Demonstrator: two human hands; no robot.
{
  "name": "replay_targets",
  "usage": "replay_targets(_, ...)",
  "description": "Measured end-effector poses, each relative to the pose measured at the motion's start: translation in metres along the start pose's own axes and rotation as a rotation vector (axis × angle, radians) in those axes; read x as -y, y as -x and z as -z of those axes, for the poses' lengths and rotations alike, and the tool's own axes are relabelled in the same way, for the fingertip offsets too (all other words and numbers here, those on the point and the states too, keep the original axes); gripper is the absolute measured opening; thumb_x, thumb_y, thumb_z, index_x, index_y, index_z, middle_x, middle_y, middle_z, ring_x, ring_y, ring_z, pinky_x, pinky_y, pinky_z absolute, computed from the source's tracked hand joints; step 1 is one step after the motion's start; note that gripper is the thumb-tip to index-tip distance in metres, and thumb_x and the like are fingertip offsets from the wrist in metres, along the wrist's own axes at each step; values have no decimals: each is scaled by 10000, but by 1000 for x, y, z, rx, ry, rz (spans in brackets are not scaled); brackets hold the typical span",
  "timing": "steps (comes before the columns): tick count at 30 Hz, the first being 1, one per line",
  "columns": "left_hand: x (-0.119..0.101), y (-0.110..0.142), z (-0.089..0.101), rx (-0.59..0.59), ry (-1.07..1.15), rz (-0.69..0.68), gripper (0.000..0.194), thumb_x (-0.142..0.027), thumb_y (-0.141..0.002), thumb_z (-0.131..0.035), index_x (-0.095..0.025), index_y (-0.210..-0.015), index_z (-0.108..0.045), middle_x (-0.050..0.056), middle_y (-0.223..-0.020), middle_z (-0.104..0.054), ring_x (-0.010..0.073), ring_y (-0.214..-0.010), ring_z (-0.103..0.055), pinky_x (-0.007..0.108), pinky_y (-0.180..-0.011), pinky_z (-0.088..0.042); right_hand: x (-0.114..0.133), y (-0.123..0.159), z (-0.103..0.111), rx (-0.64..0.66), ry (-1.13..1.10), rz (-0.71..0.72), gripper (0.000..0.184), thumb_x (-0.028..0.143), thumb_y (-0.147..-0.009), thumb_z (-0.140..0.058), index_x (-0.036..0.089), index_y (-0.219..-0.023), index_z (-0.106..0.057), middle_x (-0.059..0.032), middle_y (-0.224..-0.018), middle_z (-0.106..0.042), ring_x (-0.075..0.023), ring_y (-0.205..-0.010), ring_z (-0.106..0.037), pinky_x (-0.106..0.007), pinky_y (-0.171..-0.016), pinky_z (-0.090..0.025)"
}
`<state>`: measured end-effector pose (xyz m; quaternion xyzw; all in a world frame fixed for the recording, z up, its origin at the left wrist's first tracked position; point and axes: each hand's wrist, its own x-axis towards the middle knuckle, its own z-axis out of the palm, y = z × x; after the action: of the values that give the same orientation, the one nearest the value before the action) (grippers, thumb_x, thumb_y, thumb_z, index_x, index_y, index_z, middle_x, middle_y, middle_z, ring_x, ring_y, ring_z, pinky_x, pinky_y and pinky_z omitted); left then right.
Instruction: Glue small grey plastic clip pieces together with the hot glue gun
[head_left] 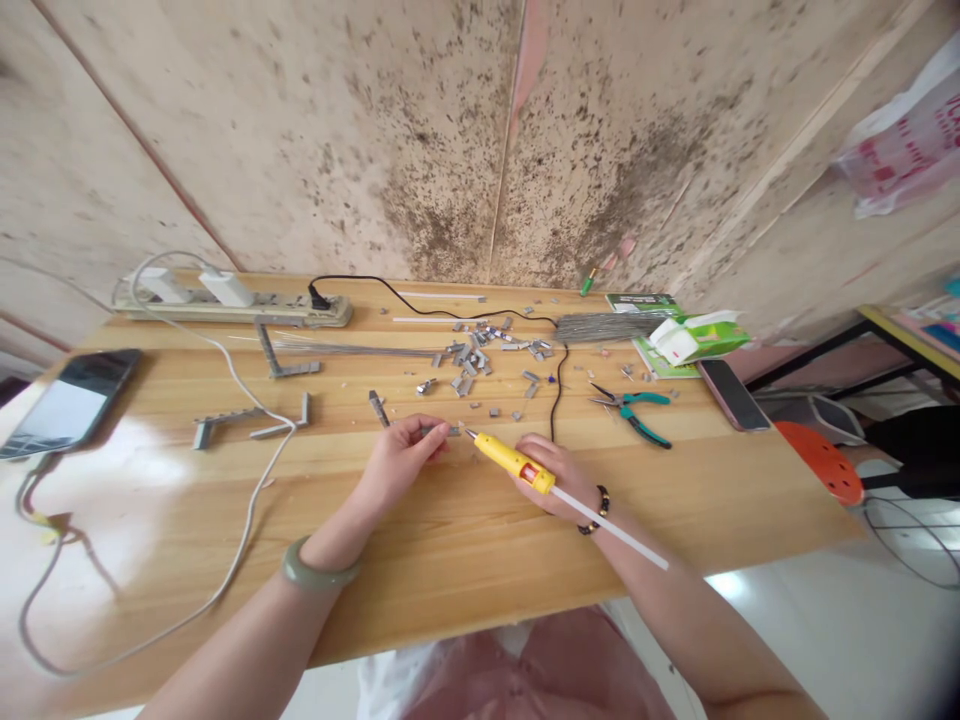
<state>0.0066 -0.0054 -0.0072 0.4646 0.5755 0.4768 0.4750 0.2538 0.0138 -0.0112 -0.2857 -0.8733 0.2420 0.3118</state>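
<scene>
My right hand [551,470] is wrapped round a yellow hot glue gun [510,460], with a long white glue stick [615,528] poking out of its back end. The gun's nozzle points left and sits at the tip of a thin grey piece [451,431] pinched in my left hand [409,450]. Part of that piece is hidden by my fingers. A grey segmented strip [378,408] sticks out on the far side of the same hand; whether it joins the held piece I cannot tell. Beyond both hands lies a scatter of small grey blocks [469,360].
Grey angled assemblies [289,370] lie left of centre. Pliers [634,410], a wire bundle [607,327], a tissue pack [697,338] and a phone [733,395] are on the right. A power strip [285,312], white cable [244,540] and tablet-like device [71,400] occupy the left.
</scene>
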Motion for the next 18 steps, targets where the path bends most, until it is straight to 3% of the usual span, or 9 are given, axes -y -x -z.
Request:
replay_targets(7, 0, -1, 2, -44, 18, -69, 397, -509, -710, -686, -140, -852, -651, -6, -595, -612, 109, -537, -536, 214, -538, -427, -6, 1, 7, -144, 115, -37, 269, 275, -868, -577, 201, -1125, -546, -111, -1096, -625, -223, -1034, -604, -376, -888, -518)
replay_targets(12, 1, -2, 2, -34, 11, -124, 382, -494, -717, -670, -142, -864, -644, -4, -605, -605, 117, -550, -549, 226, -547, -445, -12, 5, 14, -59, 337, -165, 299, 355, -871, -601, 209, -1129, -565, -89, -1013, -683, -230, -869, -662, -349, -744, -540)
replay_targets(18, -4, -1, 2, -54, 57, -139, 424, -478, -711, -663, -138, -953, -590, -27, -565, -577, 116, -523, -549, 227, -531, -433, -12, 10, 24, 89, 549, -180, 371, 257, -832, -608, 190, -1195, -563, -105, -1041, -646, -241, -912, -620, -376, -821, -487)
